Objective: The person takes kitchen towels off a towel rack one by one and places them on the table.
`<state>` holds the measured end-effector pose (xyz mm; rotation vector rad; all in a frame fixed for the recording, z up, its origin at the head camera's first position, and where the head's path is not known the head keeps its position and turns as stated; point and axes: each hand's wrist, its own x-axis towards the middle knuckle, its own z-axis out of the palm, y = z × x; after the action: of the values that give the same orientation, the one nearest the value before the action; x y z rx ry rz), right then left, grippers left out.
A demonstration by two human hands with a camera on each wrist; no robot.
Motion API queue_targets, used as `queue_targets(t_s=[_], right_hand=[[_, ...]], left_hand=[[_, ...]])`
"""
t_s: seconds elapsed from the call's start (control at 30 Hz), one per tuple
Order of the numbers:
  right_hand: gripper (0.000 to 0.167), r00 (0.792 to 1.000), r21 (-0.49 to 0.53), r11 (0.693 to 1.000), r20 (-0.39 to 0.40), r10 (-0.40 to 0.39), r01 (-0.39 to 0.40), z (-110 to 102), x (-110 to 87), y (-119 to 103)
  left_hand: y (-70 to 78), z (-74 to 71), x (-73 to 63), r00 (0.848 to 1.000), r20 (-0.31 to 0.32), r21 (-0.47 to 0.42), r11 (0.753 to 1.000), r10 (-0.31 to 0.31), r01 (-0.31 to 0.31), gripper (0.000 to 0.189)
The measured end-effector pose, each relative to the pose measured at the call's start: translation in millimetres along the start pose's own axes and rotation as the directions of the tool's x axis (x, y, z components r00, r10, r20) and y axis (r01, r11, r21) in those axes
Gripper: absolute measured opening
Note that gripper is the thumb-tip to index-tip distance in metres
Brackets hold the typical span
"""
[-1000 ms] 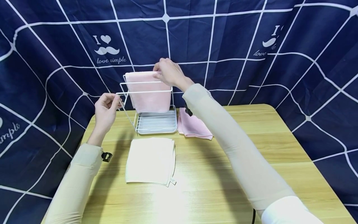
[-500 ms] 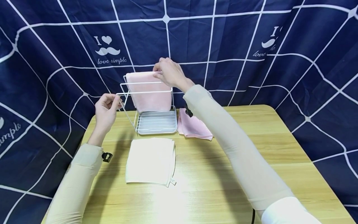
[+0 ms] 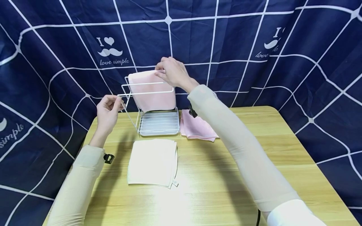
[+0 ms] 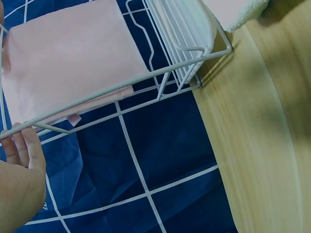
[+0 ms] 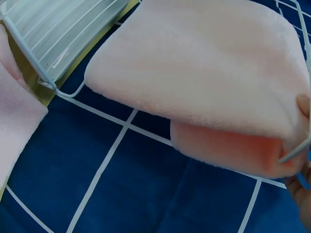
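Observation:
A folded light-pink towel [image 3: 155,102] hangs over a bar in the upper part of a white wire rack [image 3: 147,93]. At the towel's top right, my right hand [image 3: 173,72] pinches its upper edge between thumb and fingers. My left hand [image 3: 107,110] grips the rack's upper front left corner. In the left wrist view, the fingers [image 4: 34,145] touch the wire from below. The right wrist view has the towel [image 5: 194,63] close up, its back layer hanging lower than the front in that picture; only part of the right hand [image 5: 302,191] shows there.
A white drip tray [image 3: 159,124] forms the rack's base. A second pink towel [image 3: 198,127] lies to the rack's right, partly under my right forearm. In front of the rack lies a folded white towel [image 3: 152,161] on the wooden table [image 3: 209,188]. Blue curtain [image 3: 192,37] surrounds the table.
The pink towel has shifted slightly right and upward with my right hand, and its lower edge sits a bit higher above the tray. My left hand stays on the rack.

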<state>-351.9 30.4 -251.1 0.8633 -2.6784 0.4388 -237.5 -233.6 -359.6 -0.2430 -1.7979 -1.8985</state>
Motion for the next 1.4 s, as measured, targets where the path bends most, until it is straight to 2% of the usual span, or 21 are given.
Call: queue_targets(t_s=[0.2,0.43,0.67,1.1,1.4], right_hand=[[0.029,1.0,0.016,1.0,-0.012,-0.015,0.015,-7,0.1,1],[0.028,0.999,0.063,0.998,-0.021,0.033,-0.032,-17,-3.2,3],[0.025,0.996,0.095,0.995,-0.079,0.031,-0.023,-29,-6.5,4],[0.026,0.989,0.117,0.992,-0.135,0.058,-0.042,-53,-16.0,5],[0.025,0.971,0.179,0.983,-0.228,0.072,-0.031,-64,-23.8,12]], left_hand=[[-1.1,-0.9,1.5,1.0,-0.005,-0.006,1.0,0.006,-0.006,0.025],[-1.6,-0.2,3.0,1.0,0.0,0.0,1.0,0.008,-0.008,0.022],[-1.0,1.1,3.1,1.0,0.005,0.009,1.0,0.009,-0.009,0.021],[-0.7,1.5,2.5,1.0,0.002,0.001,1.0,0.006,-0.006,0.022],[-0.6,1.8,2.8,1.0,-0.001,0.008,1.0,0.006,-0.006,0.023]])
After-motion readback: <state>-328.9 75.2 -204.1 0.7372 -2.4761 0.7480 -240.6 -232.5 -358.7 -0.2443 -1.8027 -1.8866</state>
